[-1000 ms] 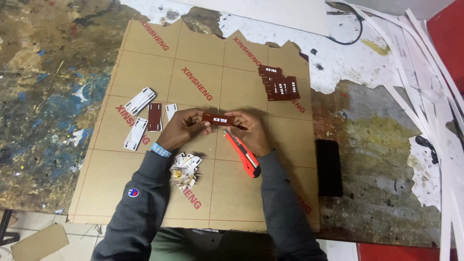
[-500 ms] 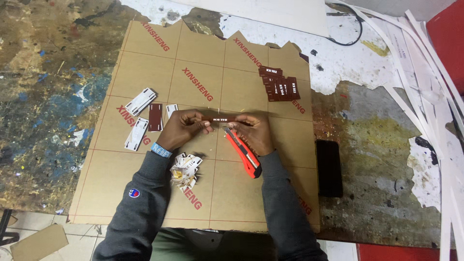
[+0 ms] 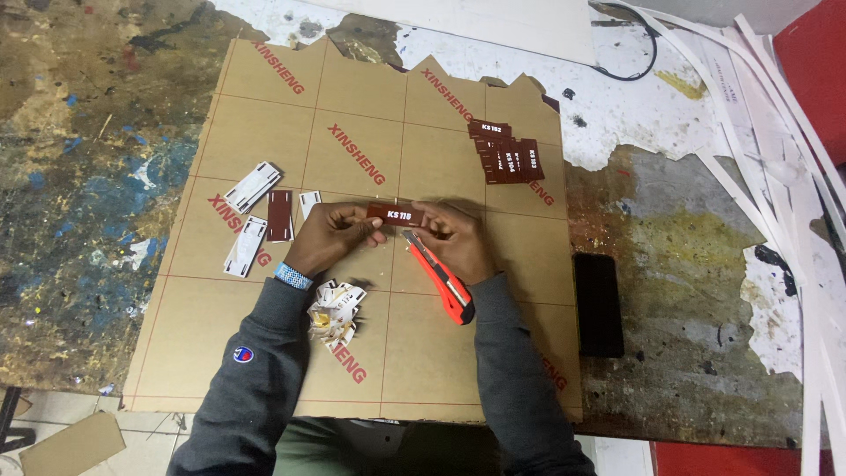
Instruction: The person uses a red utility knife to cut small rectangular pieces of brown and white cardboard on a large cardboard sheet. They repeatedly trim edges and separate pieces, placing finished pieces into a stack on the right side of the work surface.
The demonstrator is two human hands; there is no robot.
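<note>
**Blade close to the fingers while the tag is worked**

Both hands pinch one dark red tag (image 3: 390, 212) just above the middle of the brown board (image 3: 264, 115). The left hand (image 3: 328, 238) grips its 9 o'clock end between thumb and fingers; the right hand (image 3: 454, 240) holds the 3 o'clock end and also carries an orange knife (image 3: 439, 276), its handle running toward 5 o'clock. Whether the blade is out cannot be told.

Risks, as I judge them:
- The knife tip sits just beside the left fingers; a slip on the slick tag could nick them
- Holding tag and knife in one hand weakens both grips, so either may drop
- The crumpled backing (image 3: 335, 310) at 6 o'clock lies near the left sleeve and could be swept off
- The tag stack (image 3: 508, 156) at 2 o'clock and the strips (image 3: 251, 216) at 9 o'clock lie well apart, so less exposed
</note>
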